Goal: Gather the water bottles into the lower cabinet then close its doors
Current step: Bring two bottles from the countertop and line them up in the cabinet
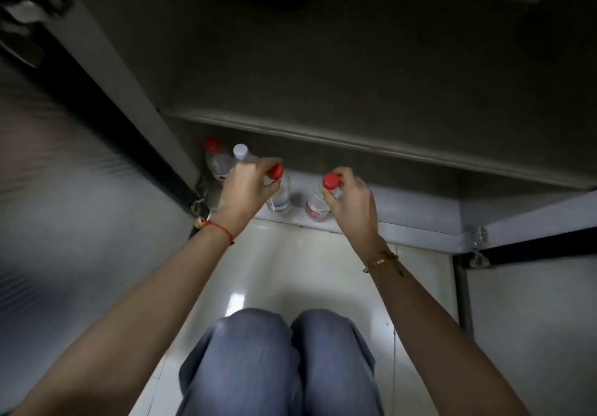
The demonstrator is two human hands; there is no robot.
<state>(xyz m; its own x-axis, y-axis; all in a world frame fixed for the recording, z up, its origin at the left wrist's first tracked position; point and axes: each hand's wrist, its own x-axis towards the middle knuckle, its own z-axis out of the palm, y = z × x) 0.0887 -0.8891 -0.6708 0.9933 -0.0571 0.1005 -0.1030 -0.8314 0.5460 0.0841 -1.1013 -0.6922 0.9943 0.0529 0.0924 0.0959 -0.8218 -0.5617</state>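
head view: person is crouching before the open lower cabinet [416, 204]. left hand [245, 189] is gripping a red-capped bottle [279, 194] by the neck; right hand [350, 201] is gripping another red-capped bottle [318, 204] likewise. both are standing on the cabinet floor near its front edge. two more bottles, one red-capped [216, 159], one white-capped [242, 152], are sitting in the back left corner.

both arms outstretched (knees bent), left grip [247, 186] and right grip [350, 196] closed.

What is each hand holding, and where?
Left hand: clear red-capped plastic bottle, at its neck. Right hand: another red-capped clear bottle, likewise.
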